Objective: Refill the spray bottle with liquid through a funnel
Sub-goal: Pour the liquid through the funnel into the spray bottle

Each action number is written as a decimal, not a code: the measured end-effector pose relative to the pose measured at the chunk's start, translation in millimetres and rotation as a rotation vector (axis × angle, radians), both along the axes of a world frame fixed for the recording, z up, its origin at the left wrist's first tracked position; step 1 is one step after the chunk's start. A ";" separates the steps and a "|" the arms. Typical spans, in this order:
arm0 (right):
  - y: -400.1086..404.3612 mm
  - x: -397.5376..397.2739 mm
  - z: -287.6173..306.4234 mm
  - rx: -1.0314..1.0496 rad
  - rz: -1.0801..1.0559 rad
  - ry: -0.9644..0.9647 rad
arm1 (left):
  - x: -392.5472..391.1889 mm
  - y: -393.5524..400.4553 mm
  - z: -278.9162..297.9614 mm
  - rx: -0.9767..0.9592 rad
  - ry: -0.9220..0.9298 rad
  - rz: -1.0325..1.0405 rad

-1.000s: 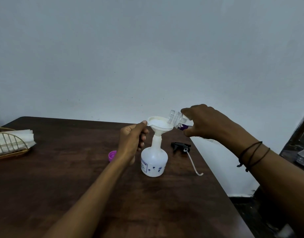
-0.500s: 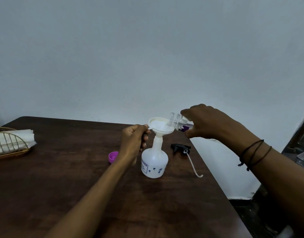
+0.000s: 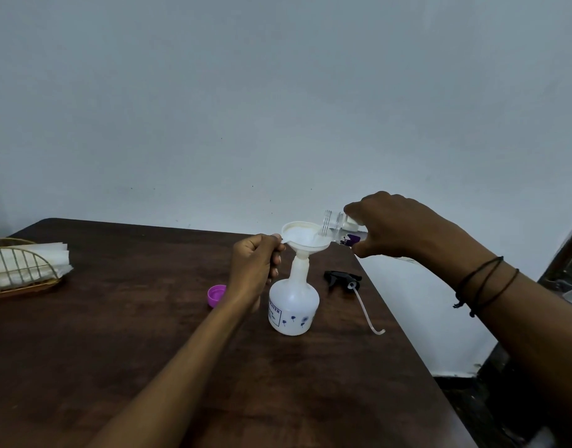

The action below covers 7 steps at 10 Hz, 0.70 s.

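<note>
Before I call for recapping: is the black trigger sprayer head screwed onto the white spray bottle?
No, the black trigger sprayer head lies on the dark wooden table, while a white plastic funnel fills the white spray bottle neck.

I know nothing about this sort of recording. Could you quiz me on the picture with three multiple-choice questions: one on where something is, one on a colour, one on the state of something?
1. Where does the black spray head lie?
A. On the table, right of the spray bottle
B. Screwed onto the bottle
C. In the wire basket

2. What colour is the loose cap on the table?
A. Green
B. Pink-purple
C. Yellow

3. How is the clear bottle in the right hand held?
A. Upright and capped
B. Lying on the table
C. Tipped, its open mouth over the funnel

Answers: 1 A, it rests on the table beside the spray bottle, its tube trailing toward the camera. 2 B, the cap near the left hand is pink-purple. 3 C, the uncapped mouth hangs over the funnel, which the left hand steadies.
</note>
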State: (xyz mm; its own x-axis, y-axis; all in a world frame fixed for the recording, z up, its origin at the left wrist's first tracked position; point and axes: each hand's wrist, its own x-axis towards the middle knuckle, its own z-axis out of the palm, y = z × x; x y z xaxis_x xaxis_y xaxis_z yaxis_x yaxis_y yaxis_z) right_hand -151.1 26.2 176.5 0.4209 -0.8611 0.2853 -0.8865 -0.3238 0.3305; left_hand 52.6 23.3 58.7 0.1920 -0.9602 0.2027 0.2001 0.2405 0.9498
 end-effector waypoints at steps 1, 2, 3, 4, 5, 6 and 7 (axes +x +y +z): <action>-1.0 -0.6 0.8 -0.008 -0.005 0.022 | 0.0 0.3 -0.2 -0.001 0.001 0.002; -1.4 -1.4 1.3 0.000 -0.010 0.031 | -0.3 -0.2 0.2 -0.003 -0.002 0.001; -1.0 -1.7 1.2 0.005 -0.014 0.038 | -0.2 -0.2 0.2 -0.004 0.000 -0.002; -0.6 -1.9 0.7 0.009 -0.019 0.038 | -0.2 0.0 -0.8 -0.004 -0.001 -0.003; -0.2 -1.8 0.6 0.009 -0.024 0.039 | -0.5 -0.4 -0.1 -0.001 0.003 -0.001; -0.4 -0.7 2.6 0.001 -0.026 0.056 | -0.7 -0.5 0.3 0.000 0.005 -0.005; 0.5 0.8 5.5 -0.010 -0.031 0.071 | -0.6 -0.4 -0.3 -0.004 0.004 -0.009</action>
State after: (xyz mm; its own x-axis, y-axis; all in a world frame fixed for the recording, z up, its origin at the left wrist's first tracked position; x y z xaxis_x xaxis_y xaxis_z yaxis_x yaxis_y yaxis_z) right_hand -150.3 26.7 182.1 0.4132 -0.8715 0.2640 -0.8704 -0.2927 0.3958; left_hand 52.1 22.9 58.4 0.1840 -0.9612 0.2055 0.2059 0.2422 0.9481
